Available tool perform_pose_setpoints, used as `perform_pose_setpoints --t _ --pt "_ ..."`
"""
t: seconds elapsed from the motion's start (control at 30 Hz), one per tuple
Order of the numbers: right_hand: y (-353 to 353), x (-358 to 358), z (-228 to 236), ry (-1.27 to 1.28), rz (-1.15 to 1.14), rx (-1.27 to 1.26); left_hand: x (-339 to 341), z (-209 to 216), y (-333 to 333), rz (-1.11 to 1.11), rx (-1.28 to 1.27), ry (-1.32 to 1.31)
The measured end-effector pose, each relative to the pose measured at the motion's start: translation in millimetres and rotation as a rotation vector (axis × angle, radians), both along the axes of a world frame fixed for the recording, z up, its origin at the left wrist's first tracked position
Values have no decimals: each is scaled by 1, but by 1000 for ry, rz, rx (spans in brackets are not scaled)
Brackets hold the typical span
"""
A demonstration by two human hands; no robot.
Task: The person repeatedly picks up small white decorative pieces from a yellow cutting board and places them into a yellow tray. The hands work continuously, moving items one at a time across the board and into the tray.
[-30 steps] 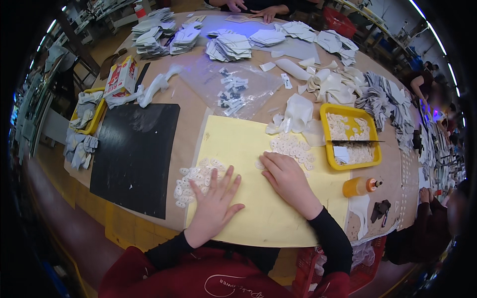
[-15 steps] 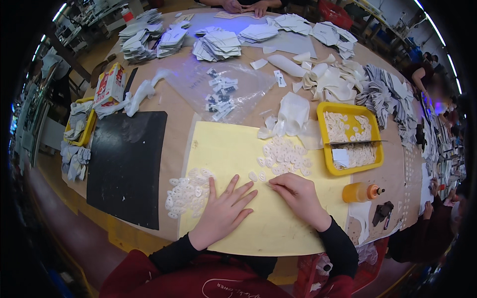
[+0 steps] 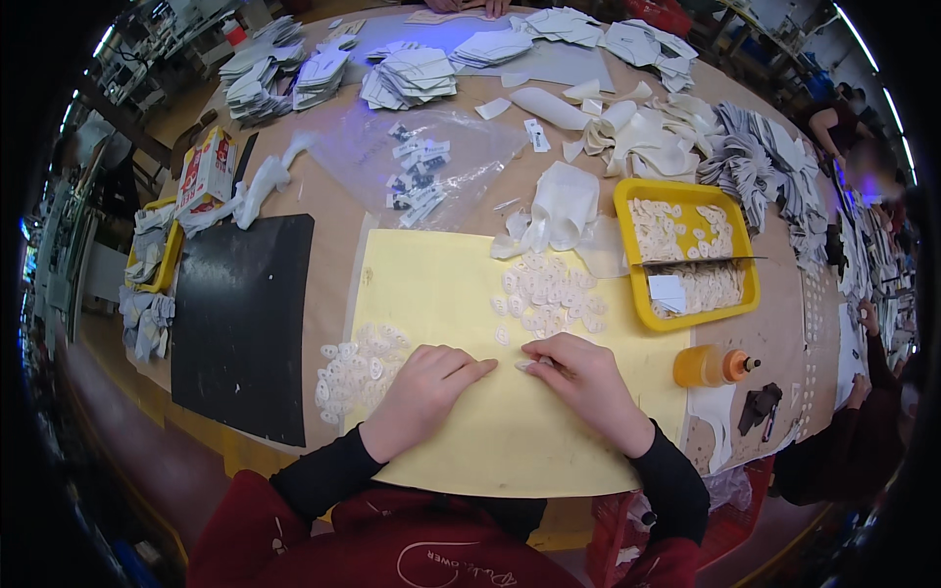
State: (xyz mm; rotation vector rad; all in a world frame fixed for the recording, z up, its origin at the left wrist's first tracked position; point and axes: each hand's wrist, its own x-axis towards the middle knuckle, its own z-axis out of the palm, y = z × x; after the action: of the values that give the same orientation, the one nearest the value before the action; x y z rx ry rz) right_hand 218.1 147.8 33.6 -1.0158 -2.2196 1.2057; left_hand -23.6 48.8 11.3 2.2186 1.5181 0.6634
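My right hand (image 3: 590, 380) pinches a small white oval piece (image 3: 523, 365) between thumb and fingertips, just above a pale yellow sheet (image 3: 520, 441). Facing it from the left, my left hand (image 3: 423, 390) has its fingers drawn together, tips near the right hand's. Whether anything is between them is hidden. A single oval piece (image 3: 502, 335) lies on the sheet just beyond the fingertips. Past it spreads a cluster of pale oval pieces (image 3: 549, 292). Beside my left hand lies a heap of similar white pieces (image 3: 343, 380), partly off the sheet's left edge.
At right stand a divided yellow tray (image 3: 627, 227) of small pieces and an orange bottle (image 3: 708, 366). A black mat (image 3: 240, 328) lies left. Beyond are a clear plastic bag (image 3: 333, 162) with labels, cream scraps (image 3: 652, 142) and stacked white cut pieces (image 3: 410, 78). Another person's hands (image 3: 470, 6) are opposite.
My left hand has gone from spread flat to fingers drawn together, closer to my right. One of two single pieces is gone from the sheet; my right hand now shows one in its pinch.
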Motion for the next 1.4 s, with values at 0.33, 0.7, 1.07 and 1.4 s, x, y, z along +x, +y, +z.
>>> perform_pose_setpoints --t 0.33,0.7,1.07,1.4 --pt "6 4 -6 -45 -28 252 8 17 -1 89 39 -102" --pt "-5 0 -3 -224 177 564 -5 13 -5 83 -35 -67" --pt "-19 -3 -3 -310 15 639 0 8 -9 33 -14 -77" --pt "-25 -19 -15 -171 83 527 -7 20 -1 224 42 -244"
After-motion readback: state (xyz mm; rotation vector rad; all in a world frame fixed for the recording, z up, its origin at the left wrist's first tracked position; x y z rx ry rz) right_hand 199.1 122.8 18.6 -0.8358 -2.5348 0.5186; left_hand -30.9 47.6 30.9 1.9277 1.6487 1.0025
